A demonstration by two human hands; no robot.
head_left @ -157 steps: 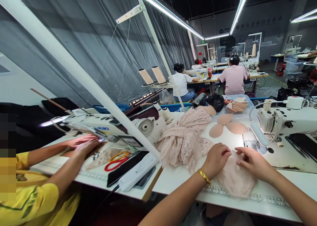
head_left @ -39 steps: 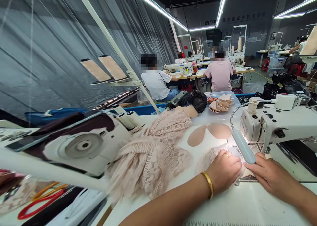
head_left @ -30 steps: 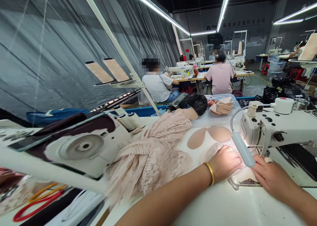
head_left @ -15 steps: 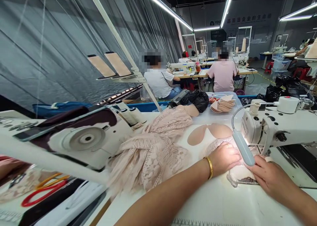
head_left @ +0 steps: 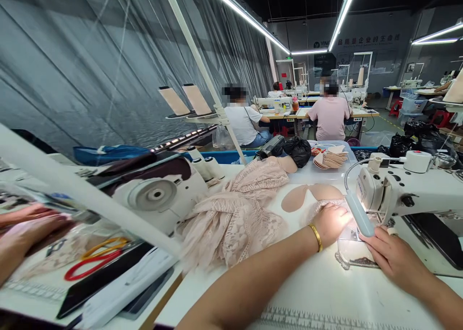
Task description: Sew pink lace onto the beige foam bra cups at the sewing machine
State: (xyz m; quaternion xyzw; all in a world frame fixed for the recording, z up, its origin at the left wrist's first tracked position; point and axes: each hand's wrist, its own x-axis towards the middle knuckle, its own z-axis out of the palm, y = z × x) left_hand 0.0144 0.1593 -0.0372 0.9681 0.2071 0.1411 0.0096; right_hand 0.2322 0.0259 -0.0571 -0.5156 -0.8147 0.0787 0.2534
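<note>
The left hand, fingers together, is now pressing lace closer to the right-side sewing machine — right hand's pinch I cannot tell — so work is centring there.

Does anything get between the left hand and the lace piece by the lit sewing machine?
Nothing visible: the left hand rests against the lace piece. In this view the grey lamp shows between that hand and the sewing machine, hiding what lies behind it.
</note>
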